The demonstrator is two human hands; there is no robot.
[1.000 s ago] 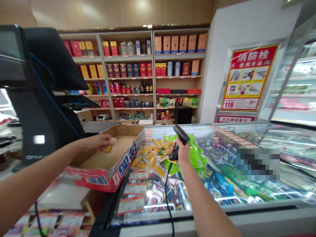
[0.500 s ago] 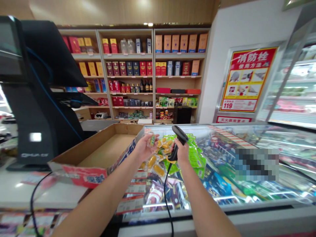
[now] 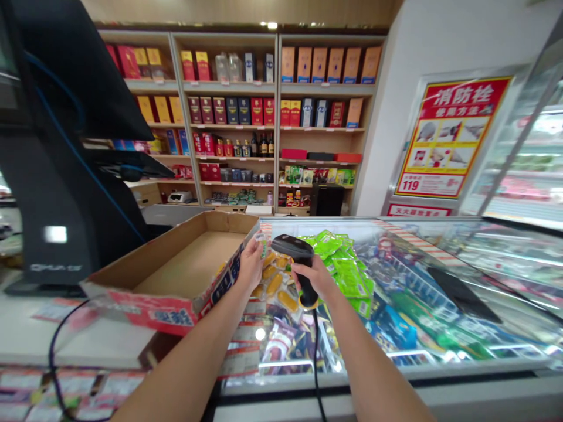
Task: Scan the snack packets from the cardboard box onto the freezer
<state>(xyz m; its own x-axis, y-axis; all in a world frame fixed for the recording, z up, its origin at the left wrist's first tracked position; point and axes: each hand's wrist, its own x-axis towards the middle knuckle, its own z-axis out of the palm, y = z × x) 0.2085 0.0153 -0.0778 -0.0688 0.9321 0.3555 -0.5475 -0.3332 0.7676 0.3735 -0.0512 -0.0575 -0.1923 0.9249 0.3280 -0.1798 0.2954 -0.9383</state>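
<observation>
In the head view my right hand is wrapped round the handle of a black barcode scanner, whose head points left. Its cord hangs toward the front edge. My left hand pinches a small clear packet with a white and green label, just left of the scanner head. Below and between my hands lie clear packets of yellow food on the glass top. Bright green packets are spread to the right of the scanner.
An open cardboard box stands left of my left hand, its red printed side toward me. A black checkout terminal rises at far left. The glass-topped freezer holds packaged goods, with a dark flat object on top.
The scanner head has swung left toward the small packet. My left hand has turned from an open-looking palm to a pinch, holding the packet upright. The view has shifted slightly.
</observation>
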